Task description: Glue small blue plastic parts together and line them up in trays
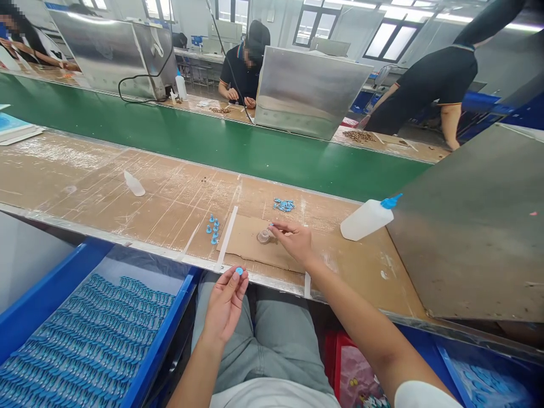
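Between the thumb and fingers of my left hand (225,306) is a small blue round disc (239,271), held just off the table's front edge. My right hand (295,242) pinches a tiny blue piece (271,225) above a small round dish (263,237). The dish sits on a flat cardboard sheet (242,241) fixed with white tape strips. Behind the cardboard lies a pile of small blue pieces (284,204). To its left stand several blue discs with upright pieces on them (213,231).
A white squeeze bottle with a blue tip (368,220) leans near a metal box (476,226) at right. A smaller bottle (135,184) lies left. Blue trays of parts (91,328) flank my legs; a red bin (335,357) sits below. Co-workers are beyond the green belt (212,141).
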### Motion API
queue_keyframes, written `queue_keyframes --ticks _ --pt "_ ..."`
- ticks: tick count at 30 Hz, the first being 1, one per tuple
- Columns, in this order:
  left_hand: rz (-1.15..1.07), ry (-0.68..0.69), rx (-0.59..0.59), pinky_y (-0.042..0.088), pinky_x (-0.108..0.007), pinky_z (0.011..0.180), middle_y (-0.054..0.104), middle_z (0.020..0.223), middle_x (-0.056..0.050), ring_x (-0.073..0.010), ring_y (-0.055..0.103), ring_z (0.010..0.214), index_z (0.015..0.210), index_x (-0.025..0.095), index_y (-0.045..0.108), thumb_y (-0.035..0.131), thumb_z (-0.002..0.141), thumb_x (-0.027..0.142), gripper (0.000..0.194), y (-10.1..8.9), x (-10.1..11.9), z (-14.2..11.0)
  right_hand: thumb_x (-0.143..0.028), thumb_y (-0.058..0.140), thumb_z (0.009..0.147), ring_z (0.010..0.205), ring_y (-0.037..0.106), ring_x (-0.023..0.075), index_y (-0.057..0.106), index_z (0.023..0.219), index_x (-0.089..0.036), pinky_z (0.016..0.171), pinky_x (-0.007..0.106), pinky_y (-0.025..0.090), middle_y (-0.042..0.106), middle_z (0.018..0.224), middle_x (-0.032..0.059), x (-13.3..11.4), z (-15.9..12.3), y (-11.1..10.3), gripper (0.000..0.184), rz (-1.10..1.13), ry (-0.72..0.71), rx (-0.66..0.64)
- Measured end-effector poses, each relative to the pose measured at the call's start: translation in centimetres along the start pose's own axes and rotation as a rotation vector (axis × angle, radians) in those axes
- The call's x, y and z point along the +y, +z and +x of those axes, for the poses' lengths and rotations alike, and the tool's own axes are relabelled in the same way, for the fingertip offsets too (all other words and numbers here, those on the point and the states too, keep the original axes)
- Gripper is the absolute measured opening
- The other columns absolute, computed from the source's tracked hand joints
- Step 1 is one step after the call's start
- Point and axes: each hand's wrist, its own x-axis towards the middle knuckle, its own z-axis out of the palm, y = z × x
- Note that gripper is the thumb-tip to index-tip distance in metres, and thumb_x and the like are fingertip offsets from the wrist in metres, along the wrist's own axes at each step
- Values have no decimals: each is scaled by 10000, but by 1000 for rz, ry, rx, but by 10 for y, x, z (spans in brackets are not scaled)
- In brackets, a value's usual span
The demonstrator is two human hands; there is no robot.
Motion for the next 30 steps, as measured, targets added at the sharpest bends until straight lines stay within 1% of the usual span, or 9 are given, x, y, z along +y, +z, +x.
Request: queue_keyframes --ticks 2,5,6,8,11,13,16,21,30 --pt "3 6 -17 575 -208 764 727 964 -85 -141 698 833 951 118 676 688 732 90 221 9 0 2 -429 718 724 800 699 226 721 935 -162 723 343 577 736 889 68 -13 -8 2 340 163 112 79" --pt "17 17 -36 572 -200 747 737 937 -74 -151 700 848 951 132 684 711 720 133 232 20 -2 0 -396 765 685 818 705 233 701 997 -160 774 365 579 740 854 61 -38 -30 5 396 338 189 130" --pt "24 23 -41 572 -201 744 739 933 -74 -156 700 853 950 135 686 718 717 148 235 23 -2 -2 -377 774 682 810 707 229 702 1003 -173 782 365 580 741 842 55 -47 -40 6 387 379 197 131" --pt "41 39 -50 573 -210 739 742 927 -78 -168 701 854 948 135 690 729 710 170 244 27 -4 -6 -342 777 690 803 710 224 721 951 -195 777 355 589 741 858 52 -62 -62 9 305 451 192 107" --pt "60 70 -47 573 -227 736 744 919 -85 -186 701 860 938 134 697 745 690 174 256 30 -7 -14 -308 784 689 805 710 231 737 871 -209 763 364 604 737 894 57 -76 -90 14 212 517 167 82" --pt "62 91 -46 573 -242 749 746 913 -84 -190 702 856 926 140 704 757 671 168 262 29 -8 -17 -303 784 689 788 712 236 741 873 -219 756 376 609 739 876 53 -78 -102 18 207 524 167 78" --pt "58 120 -44 573 -275 779 748 900 -83 -187 706 828 906 145 715 775 646 168 268 28 -10 -20 -297 774 703 769 713 236 746 887 -235 742 380 614 739 872 44 -78 -110 22 196 498 149 64" --pt "84 162 -52 569 -312 815 748 888 -87 -193 703 832 885 138 726 782 638 180 257 26 -10 -22 -254 756 726 795 711 233 749 897 -269 752 376 613 736 897 22 -78 -113 25 172 438 63 82" --pt "104 220 -40 570 -303 801 748 875 -89 -184 701 818 869 133 734 789 627 173 252 25 -12 -21 -234 749 735 797 711 231 748 911 -288 739 364 614 736 895 9 -78 -116 27 184 398 45 88"
